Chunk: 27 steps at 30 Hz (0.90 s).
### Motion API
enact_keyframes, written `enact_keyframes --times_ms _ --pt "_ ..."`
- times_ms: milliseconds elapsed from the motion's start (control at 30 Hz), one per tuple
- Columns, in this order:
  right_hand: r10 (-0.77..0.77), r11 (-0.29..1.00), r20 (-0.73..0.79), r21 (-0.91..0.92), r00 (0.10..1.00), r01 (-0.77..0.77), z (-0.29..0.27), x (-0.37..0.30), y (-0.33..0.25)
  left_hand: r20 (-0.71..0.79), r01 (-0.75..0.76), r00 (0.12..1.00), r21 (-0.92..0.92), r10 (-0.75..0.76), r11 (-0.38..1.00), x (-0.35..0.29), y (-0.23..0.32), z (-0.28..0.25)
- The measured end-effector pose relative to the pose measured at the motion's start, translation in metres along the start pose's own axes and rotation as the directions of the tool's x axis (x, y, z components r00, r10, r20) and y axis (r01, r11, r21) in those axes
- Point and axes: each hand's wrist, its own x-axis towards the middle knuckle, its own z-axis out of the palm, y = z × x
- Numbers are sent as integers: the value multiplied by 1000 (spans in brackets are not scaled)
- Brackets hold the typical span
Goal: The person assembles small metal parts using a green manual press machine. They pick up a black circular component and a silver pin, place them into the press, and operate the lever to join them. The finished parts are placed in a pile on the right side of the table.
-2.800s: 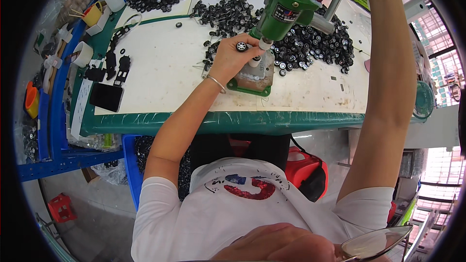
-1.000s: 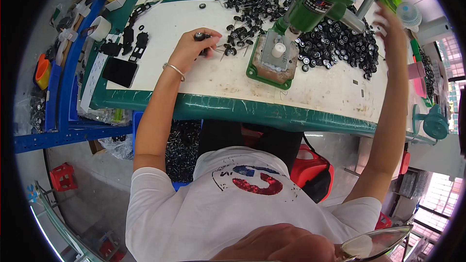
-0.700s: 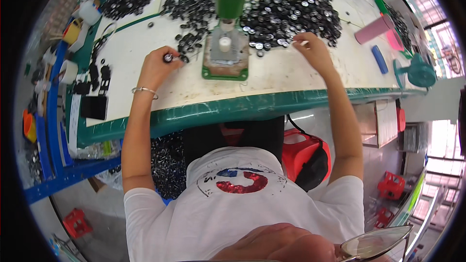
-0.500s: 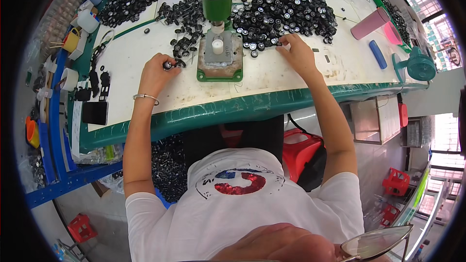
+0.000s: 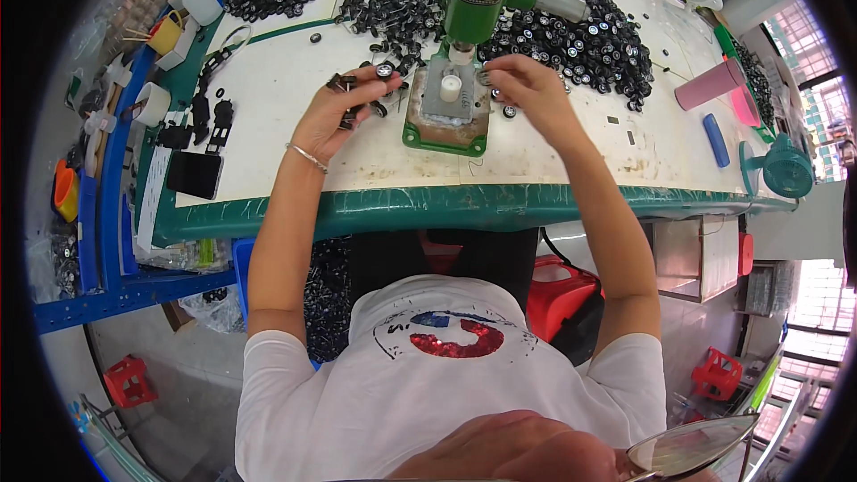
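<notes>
My left hand (image 5: pixel 328 118) is closed around several small black toy wheels (image 5: pixel 384 71) with silvery hubs, some joined by axles, left of the green bench press (image 5: pixel 473 2). On the right, my right hand (image 5: pixel 534 96) pinches a small black wheel (image 5: pixel 484 78) beside the press base (image 5: pixel 451 138). Between the hands, a white round holder (image 5: pixel 451 87) stands on the metal plate, under the press ram. One loose wheel (image 5: pixel 510 112) lies below my right fingers.
Behind the press spreads a large heap of wheels (image 5: pixel 589 49); wheels on axles (image 5: pixel 397 22) lie to its left. A phone (image 5: pixel 194 175) and black plastic parts (image 5: pixel 214 120) are at the left. A pink cup (image 5: pixel 710 85), blue object (image 5: pixel 716 140) and green fan (image 5: pixel 786 165) stand right.
My left hand has risen off the tabletop with wheels in it. My right hand has left the edge of the heap for the press, a wheel between its fingers. The view has shifted.
</notes>
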Motion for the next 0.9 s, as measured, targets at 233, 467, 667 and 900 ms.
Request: enact_keyframes --times_ms 233,467,667,900 --pt "-82 988 17 -133 996 83 35 18 5 -62 -47 997 101 54 994 1 -9 19" --pt "17 997 70 -77 997 -12 37 15 3 -48 -79 995 168 88 983 13 -12 41" --pt "121 964 -109 252 987 -90 6 14 -2 -20 -73 996 323 84 944 21 -12 63" --pt "-62 900 -263 403 963 168 -113 70 -61 41 -193 981 251 188 949 33 -20 76"
